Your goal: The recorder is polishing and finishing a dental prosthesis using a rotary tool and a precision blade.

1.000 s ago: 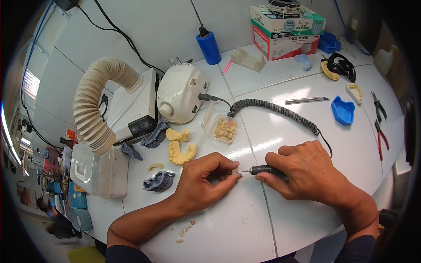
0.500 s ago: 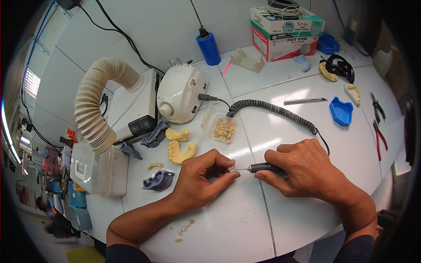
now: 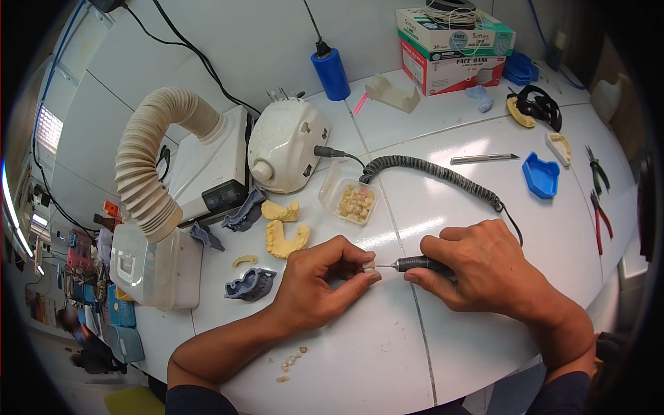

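Note:
Between the thumb and fingertips of my left hand [image 3: 321,280] is a small ivory-coloured dental tooth piece [image 3: 369,265], mostly covered by the fingers. My right hand [image 3: 477,266] is closed around a black rotary handpiece [image 3: 420,264]. Its thin metal bit points left and meets the tooth piece. A coiled black cord [image 3: 436,178] runs from the handpiece back to the white control unit [image 3: 287,149]. Just beyond my left hand lie yellow dental casts [image 3: 287,238] and a grey dental mould [image 3: 250,285]. A small clear box [image 3: 355,203] holds several tooth pieces.
A ribbed suction hose [image 3: 138,159] arches over a clear lidded bin [image 3: 155,266] at left. Loose tooth fragments [image 3: 289,361] lie near my left forearm. On the right are a craft knife [image 3: 484,158], a blue mould [image 3: 539,175] and pliers [image 3: 600,221]. Mask boxes [image 3: 453,62] stand behind.
Both hands keep nearly the same pose, with the bit still at the tooth piece. The whole view has shifted very slightly.

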`<state>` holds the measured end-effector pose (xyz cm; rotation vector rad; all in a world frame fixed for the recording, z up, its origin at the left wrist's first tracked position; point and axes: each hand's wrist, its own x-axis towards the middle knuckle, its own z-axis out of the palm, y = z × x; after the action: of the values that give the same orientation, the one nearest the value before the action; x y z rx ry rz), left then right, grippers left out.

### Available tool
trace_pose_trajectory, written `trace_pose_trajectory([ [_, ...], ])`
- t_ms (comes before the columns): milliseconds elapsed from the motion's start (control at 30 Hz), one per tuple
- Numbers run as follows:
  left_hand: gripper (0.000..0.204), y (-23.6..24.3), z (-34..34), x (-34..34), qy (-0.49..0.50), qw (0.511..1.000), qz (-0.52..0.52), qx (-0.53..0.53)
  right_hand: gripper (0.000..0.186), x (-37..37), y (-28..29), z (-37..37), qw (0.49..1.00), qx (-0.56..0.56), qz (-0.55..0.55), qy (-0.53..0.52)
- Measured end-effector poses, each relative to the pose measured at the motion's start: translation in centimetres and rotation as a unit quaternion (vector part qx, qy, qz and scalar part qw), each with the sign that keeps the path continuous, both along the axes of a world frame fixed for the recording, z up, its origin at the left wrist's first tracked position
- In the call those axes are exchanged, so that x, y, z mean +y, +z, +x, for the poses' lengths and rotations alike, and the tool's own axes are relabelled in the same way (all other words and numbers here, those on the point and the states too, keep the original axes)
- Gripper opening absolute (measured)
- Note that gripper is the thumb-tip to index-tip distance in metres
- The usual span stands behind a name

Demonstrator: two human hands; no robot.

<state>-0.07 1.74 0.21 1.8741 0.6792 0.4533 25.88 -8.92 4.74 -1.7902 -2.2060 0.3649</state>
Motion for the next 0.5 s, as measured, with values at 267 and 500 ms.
trace_pose_trajectory([
  [267,0.023,0.60,0.03,-0.09,-0.004,1.000,-0.005,0.004,0.044,-0.04,-0.03,0.09,1.000,0.005,-0.008,0.005],
  [500,0.023,0.77,0.02,-0.11,-0.005,1.000,-0.008,-0.001,0.044,0.04,-0.12,0.03,1.000,0.013,-0.007,-0.003],
])
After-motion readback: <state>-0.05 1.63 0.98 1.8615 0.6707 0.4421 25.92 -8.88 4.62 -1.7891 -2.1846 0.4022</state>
